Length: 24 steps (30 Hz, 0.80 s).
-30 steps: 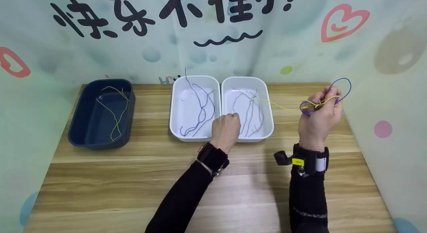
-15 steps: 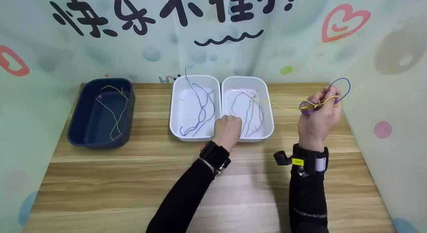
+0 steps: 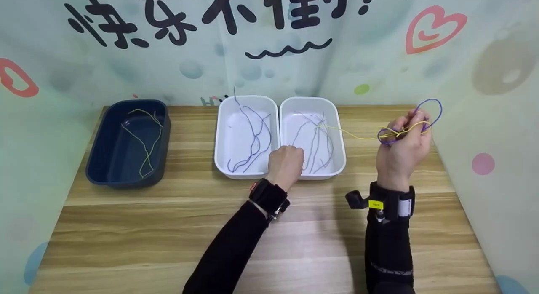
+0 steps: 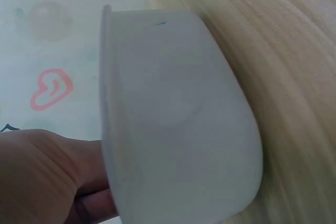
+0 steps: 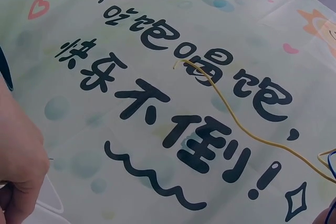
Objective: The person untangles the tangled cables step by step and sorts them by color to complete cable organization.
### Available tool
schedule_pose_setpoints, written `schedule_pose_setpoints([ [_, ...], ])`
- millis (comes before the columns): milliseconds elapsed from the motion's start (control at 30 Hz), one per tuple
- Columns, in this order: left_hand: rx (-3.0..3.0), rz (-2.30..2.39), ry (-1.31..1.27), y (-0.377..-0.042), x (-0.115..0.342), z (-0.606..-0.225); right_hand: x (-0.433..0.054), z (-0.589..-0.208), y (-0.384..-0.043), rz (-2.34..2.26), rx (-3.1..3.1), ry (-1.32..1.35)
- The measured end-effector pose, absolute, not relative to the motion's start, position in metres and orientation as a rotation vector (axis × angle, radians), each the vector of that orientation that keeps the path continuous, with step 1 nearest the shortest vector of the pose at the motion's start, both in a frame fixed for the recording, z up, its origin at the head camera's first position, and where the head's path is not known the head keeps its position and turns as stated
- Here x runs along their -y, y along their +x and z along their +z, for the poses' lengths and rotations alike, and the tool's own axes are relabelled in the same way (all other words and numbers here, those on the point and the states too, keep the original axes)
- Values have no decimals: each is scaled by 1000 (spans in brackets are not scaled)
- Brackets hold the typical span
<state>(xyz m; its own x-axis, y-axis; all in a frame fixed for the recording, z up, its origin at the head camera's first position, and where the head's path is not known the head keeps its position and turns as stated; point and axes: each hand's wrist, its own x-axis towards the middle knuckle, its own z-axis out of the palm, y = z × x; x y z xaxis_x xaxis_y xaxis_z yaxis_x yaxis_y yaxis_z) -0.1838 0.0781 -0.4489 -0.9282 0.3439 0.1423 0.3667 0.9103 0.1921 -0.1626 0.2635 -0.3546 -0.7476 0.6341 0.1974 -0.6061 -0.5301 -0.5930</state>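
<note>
My right hand [image 3: 404, 155], palm up at the right, holds a looped bundle of thin wires. A purple loop [image 3: 441, 110] sticks up past its fingers. One yellow wire [image 3: 368, 138] runs left from the bundle, overlapping the right white bin [image 3: 342, 146] in the head view. My left hand [image 3: 286, 163], fingers curled and knuckles up, sits over the front of the two white bins where they meet. In the left wrist view its fingers pass behind the rim of a white bin [image 4: 178, 114]. I cannot tell whether they pinch anything.
The left white bin [image 3: 236, 138] contains several purple wires [image 3: 270, 136], one poking above the back rim. Several thin wires [image 3: 330, 142] lie in the right one. A dark blue bin [image 3: 96, 155] at the left holds yellow-green wire [image 3: 137, 141]. A printed backdrop [image 3: 366, 62] stands behind the table [image 3: 160, 243].
Almost nothing differs. My left hand shifts very slightly right, then back. My right hand and its wire bundle keep their place.
</note>
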Motion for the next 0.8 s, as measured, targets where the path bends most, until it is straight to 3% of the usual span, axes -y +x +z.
schedule_pose_setpoints([
  [800,2445,-1139,-566,-156,-4,-385,-251,-353,-159,2305,894,13],
])
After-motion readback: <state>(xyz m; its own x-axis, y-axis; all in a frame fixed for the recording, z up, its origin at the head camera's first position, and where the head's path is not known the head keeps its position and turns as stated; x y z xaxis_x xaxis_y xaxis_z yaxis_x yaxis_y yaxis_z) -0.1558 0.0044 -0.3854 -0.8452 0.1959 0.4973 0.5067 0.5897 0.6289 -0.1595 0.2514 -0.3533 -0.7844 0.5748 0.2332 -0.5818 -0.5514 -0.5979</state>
